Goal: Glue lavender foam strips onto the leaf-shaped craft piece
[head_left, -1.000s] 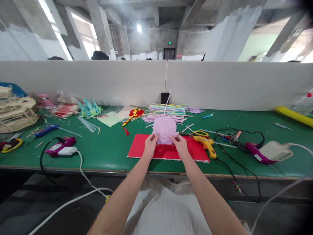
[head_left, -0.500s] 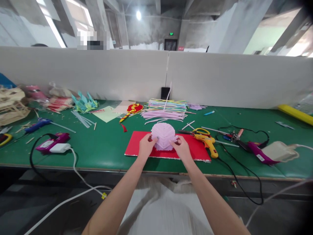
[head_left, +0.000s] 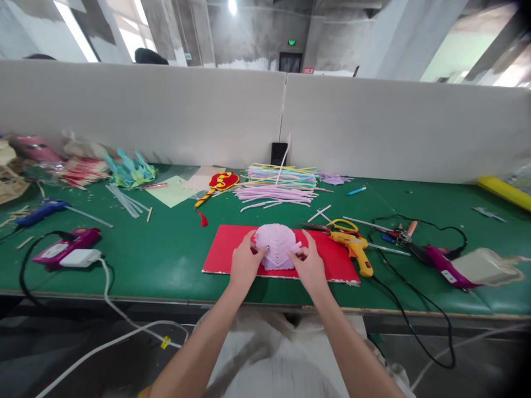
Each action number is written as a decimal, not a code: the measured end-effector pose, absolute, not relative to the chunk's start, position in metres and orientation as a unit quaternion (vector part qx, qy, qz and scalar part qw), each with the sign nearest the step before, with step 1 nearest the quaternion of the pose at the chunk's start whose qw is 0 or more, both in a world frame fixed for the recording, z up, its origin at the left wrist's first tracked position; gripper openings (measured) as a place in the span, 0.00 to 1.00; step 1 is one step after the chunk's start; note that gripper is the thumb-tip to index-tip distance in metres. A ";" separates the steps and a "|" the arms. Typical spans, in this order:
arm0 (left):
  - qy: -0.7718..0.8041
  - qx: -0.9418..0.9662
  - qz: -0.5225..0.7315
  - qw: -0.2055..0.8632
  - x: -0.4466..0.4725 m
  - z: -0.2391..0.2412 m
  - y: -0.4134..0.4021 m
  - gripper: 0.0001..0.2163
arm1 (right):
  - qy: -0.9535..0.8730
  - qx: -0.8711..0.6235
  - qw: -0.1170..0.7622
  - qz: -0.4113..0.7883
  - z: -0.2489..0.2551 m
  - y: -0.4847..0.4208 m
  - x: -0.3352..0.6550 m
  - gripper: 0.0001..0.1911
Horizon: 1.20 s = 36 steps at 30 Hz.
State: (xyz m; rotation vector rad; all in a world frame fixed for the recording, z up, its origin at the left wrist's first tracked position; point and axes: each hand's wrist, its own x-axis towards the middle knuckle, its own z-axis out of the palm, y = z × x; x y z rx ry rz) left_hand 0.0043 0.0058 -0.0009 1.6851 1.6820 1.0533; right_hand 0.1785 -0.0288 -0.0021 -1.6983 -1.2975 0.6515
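Observation:
A pale pink fan-shaped paper piece [head_left: 277,246], made of layered strips, rests low over a red board [head_left: 224,254] on the green table. My left hand [head_left: 244,264] grips its left edge with curled fingers. My right hand [head_left: 309,266] pinches its right edge in the same way. Both forearms reach in from the bottom of the view.
A yellow glue gun [head_left: 354,250] and yellow-handled scissors [head_left: 334,225] lie right of the board. Behind it is a pile of pastel paper strips [head_left: 280,185]. Purple glue guns sit at the left [head_left: 66,249] and right [head_left: 442,265] with trailing cables. A white partition [head_left: 373,127] backs the table.
Both hands have lowered the pink piece from upright to nearly flat on the red board. The camera has tipped downward.

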 end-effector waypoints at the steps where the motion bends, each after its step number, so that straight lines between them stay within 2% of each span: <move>1: 0.624 0.639 0.377 0.245 0.005 -0.001 0.005 0.23 | -0.533 -0.687 0.426 0.249 -0.004 -0.029 0.179 0.36; 6: 0.650 0.666 0.354 0.089 0.005 0.004 -0.005 0.19 | -0.576 -0.692 0.395 0.180 -0.010 -0.029 0.178 0.30; 9: 0.600 0.709 0.366 0.053 0.007 0.004 -0.015 0.17 | -0.583 -0.689 0.395 0.170 -0.011 -0.029 0.177 0.26; 15: 0.461 0.849 0.254 0.048 0.014 0.000 -0.045 0.22 | -0.590 -0.687 0.392 0.161 -0.011 -0.030 0.179 0.25; 22: 0.436 0.881 0.180 0.036 0.013 -0.003 -0.059 0.25 | -0.599 -0.667 0.420 0.142 -0.013 -0.031 0.176 0.27; 25: 0.439 0.879 0.181 0.038 0.013 -0.004 -0.058 0.25 | -0.572 -0.673 0.464 0.074 -0.009 -0.035 0.193 0.28; 29: 0.439 0.880 0.172 0.055 0.013 -0.004 -0.058 0.25 | -0.493 -0.713 0.493 -0.070 0.004 -0.043 0.244 0.21; 32: 0.439 0.876 0.185 0.078 0.012 -0.004 -0.057 0.26 | -0.438 -0.754 0.463 -0.157 0.011 -0.050 0.285 0.22; 36: 0.454 0.841 0.253 0.152 0.009 -0.006 -0.056 0.23 | -0.419 -0.811 0.386 -0.135 0.006 -0.053 0.317 0.22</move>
